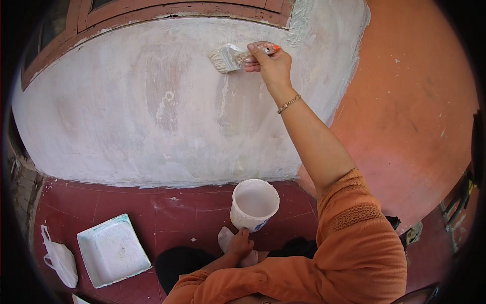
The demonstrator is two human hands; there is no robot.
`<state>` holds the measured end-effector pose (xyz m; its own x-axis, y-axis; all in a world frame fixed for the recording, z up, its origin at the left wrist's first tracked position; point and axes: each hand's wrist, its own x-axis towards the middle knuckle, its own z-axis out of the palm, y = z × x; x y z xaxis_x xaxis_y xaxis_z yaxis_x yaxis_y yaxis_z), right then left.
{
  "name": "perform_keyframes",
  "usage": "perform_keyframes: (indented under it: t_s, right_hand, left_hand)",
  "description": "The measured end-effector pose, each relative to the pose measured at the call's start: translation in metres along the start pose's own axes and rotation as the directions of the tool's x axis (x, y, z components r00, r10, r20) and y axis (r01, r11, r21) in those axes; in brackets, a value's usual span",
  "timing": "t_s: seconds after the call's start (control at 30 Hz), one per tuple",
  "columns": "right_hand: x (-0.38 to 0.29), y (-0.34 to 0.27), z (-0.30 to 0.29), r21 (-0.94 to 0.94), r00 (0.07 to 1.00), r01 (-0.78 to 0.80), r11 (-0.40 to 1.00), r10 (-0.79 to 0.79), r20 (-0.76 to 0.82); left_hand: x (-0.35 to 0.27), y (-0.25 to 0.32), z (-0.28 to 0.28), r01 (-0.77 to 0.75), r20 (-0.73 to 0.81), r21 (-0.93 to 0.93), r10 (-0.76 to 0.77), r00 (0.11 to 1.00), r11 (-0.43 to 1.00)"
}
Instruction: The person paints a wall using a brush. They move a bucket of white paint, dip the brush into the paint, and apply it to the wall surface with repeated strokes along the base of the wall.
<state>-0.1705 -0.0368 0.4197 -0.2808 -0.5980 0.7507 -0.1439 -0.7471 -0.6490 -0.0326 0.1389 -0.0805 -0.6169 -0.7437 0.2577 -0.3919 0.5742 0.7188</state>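
My right hand (271, 62) grips the handle of a wide, flat paintbrush (226, 59) whose bristles are coated with whitish paint. The bristles point left, against or close to a wall (125, 125) with uneven white paint over duller patches. A white plastic bucket (255, 225) stands on the floor near the foot of this wall, its inside walls smeared with pale paint. My left hand (241, 245) is low by my foot, its curled fingers up against the near lower side of the bucket. Whether they hold it cannot be told.
A paint-smeared square tray (114, 252) lies on the dark red tiled floor (174, 212), with a white plastic bag (60, 260) to its left. Above the white area runs a brown wooden window frame (182, 10). An orange wall (410, 95) adjoins on the right.
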Motion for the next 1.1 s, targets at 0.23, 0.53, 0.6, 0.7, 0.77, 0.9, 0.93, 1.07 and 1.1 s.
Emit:
perform_keyframes:
  t_s: [0.23,0.53,0.6,0.7,0.77,0.9,0.93,1.07,1.1]
  right_hand:
    - [0.058,-0.04,-0.184,0.137,0.914,0.04,0.99,0.02,-0.405]
    - [0.014,-0.085,-0.199,-0.11,0.843,0.101,0.989,-0.144,-0.518]
    - [-0.001,-0.081,-0.154,-0.256,0.91,0.196,0.947,-0.273,-0.312]
    - [-0.013,-0.064,-0.113,-0.224,0.907,0.29,0.931,-0.342,-0.246]
    - [-0.016,-0.044,-0.109,-0.202,0.941,0.264,0.943,-0.298,-0.16]
    - [-0.012,-0.026,-0.168,-0.209,0.94,0.166,0.964,-0.218,-0.261]
    - [-0.015,-0.026,-0.189,-0.213,0.921,0.124,0.969,-0.192,-0.339]
    - [-0.056,-0.028,-0.256,-0.291,0.836,0.105,0.951,-0.243,-0.492]
    - [-0.074,-0.031,-0.27,-0.314,0.828,0.096,0.945,-0.251,-0.502]
  left_hand:
    - [-0.001,-0.005,0.009,-0.048,-0.048,-0.026,0.046,0.998,0.999]
    - [0.0,0.006,-0.002,-0.035,-0.016,0.015,0.035,0.999,0.999]
    - [-0.005,-0.003,-0.002,-0.029,-0.014,0.03,0.03,0.999,0.999]
    - [-0.003,0.0,-0.002,-0.024,0.003,0.035,0.024,1.0,0.999]
    - [-0.005,0.0,-0.003,0.002,0.026,0.045,-0.003,1.0,0.999]
    - [-0.002,0.005,-0.001,-0.054,-0.01,0.046,0.055,0.998,0.997]
    - [-0.003,0.005,-0.001,-0.073,-0.036,0.055,0.075,0.997,0.996]
    - [-0.002,0.005,0.001,-0.018,0.029,0.048,0.016,0.999,0.999]
    - [-0.001,0.006,0.001,-0.02,0.023,0.053,0.019,1.0,0.998]
